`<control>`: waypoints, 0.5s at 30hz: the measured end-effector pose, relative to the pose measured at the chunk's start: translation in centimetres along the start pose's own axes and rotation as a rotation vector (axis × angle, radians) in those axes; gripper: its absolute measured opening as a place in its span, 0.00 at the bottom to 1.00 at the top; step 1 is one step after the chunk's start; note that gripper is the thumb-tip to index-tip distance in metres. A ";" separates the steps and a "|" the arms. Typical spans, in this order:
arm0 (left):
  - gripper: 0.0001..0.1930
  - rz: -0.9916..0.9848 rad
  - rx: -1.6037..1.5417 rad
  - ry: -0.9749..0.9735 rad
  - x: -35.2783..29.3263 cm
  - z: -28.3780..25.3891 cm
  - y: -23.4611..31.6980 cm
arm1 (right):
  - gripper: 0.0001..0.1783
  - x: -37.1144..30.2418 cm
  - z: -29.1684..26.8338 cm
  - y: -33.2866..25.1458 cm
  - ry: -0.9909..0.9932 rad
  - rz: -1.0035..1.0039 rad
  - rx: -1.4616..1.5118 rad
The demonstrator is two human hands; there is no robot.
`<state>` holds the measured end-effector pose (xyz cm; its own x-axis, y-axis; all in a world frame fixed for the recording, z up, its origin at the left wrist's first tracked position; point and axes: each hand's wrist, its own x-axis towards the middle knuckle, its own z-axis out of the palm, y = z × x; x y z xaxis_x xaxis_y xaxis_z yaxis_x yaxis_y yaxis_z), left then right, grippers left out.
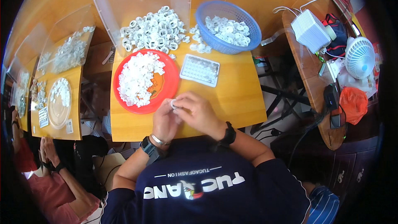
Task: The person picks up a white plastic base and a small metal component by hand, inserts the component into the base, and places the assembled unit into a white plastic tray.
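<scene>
Near the table's front edge, my left hand (164,125) and my right hand (200,113) are closed together around a small white round plastic part (173,103). Its far edge shows between the fingertips; the rest is hidden. Just beyond my left hand lies a red plate (171,79) heaped with small white plastic pieces (137,74). A white tray (212,84) with rows of round cells sits beyond my right hand, greyish parts in its far rows. Behind the plate spreads a pile of white ring-shaped parts (155,27).
A blue perforated basket (244,49) of white parts stands at the far right of the yellow table (244,103), before a clear plastic panel (124,0). On a side table (309,79) is a light-blue fan (360,58). At left, another person's hands (49,151) rest beside a neighbouring table.
</scene>
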<state>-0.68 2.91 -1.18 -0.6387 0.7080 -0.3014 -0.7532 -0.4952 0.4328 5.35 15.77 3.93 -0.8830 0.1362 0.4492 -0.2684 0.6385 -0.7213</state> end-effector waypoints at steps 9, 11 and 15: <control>0.08 0.230 0.028 -0.044 -2.7 -3.1 4.0 | 0.09 6.7 1.3 2.0 -0.170 0.059 -0.122; 0.08 0.290 0.064 -0.071 -3.2 -4.1 4.5 | 0.10 8.5 2.9 2.6 -0.262 0.106 -0.121; 0.09 0.256 0.019 -0.030 -4.0 -4.4 4.8 | 0.15 10.5 6.6 3.7 -0.260 -0.010 -0.240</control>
<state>-2.48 -4.48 -1.60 -0.8028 0.5758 -0.1549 -0.5647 -0.6508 0.5075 -7.43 14.61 2.48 -0.9577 -0.0483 0.2838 -0.2063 0.8027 -0.5596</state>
